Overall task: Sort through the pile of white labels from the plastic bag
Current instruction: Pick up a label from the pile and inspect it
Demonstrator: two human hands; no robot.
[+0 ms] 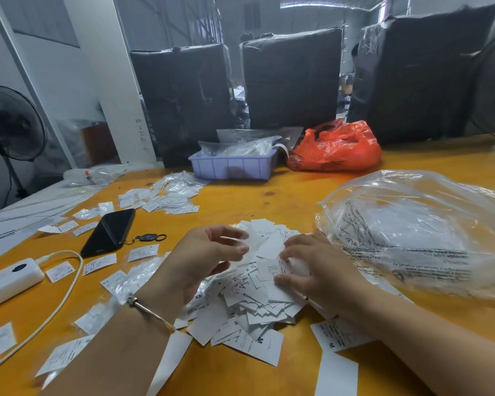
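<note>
A pile of white labels [255, 307] printed with size letters such as XS, S and M lies on the orange table [269, 192] in front of me. My left hand [203, 261] hovers over the pile's left side with its fingers curled, and it pinches a blurred white label [232, 240] between thumb and fingers. My right hand [315, 270] lies on the pile's right side, its fingers spread and pressing on the labels. The large clear plastic bag [417, 232], crumpled and printed with warning text, sits just right of the pile.
A black phone [109, 232] with a key fob, plus a white power bank [9, 278] and its cable, lie at the left among scattered labels. A purple tray [232, 168] and a red bag [335, 151] stand behind. Black wrapped bales line the far edge.
</note>
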